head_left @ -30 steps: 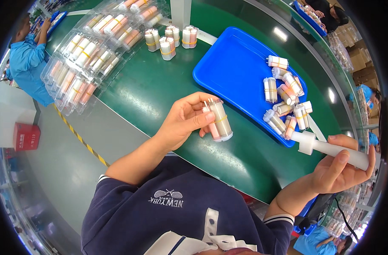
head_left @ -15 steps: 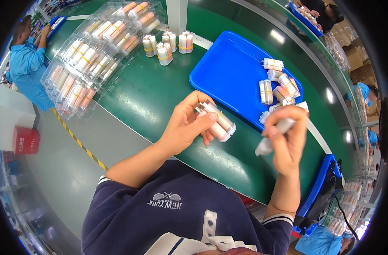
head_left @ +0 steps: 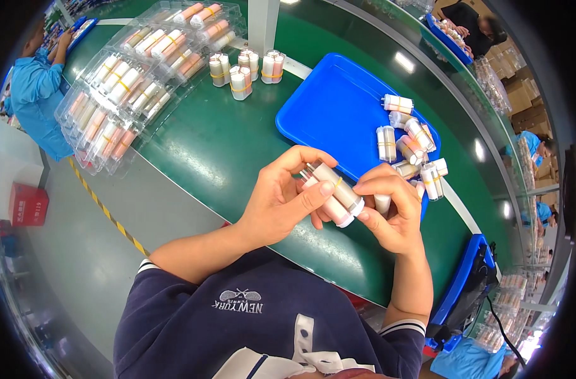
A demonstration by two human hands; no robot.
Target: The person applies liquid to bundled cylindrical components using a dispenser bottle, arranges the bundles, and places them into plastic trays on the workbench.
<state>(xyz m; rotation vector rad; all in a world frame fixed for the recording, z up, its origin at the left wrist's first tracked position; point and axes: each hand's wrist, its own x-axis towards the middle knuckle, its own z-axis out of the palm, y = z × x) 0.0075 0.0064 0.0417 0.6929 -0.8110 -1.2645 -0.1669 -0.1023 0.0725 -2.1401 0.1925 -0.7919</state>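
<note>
R hand moved in to tube bundle, fingers round white rod; L hand grips bundle, long axis diag., white caps lower-R. Green desk, gray floor L.

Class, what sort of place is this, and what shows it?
Probably a factory assembly floor: a long green workbench, clear trays of banded tube bundles, and a co-worker in blue nearby.

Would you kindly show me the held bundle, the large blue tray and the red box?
Held bundle [head_left: 345, 192]: head view, beige tube.
Large blue tray [head_left: 339, 110]: head view, bare floor.
Red box [head_left: 30, 202]: head view, side.
</note>
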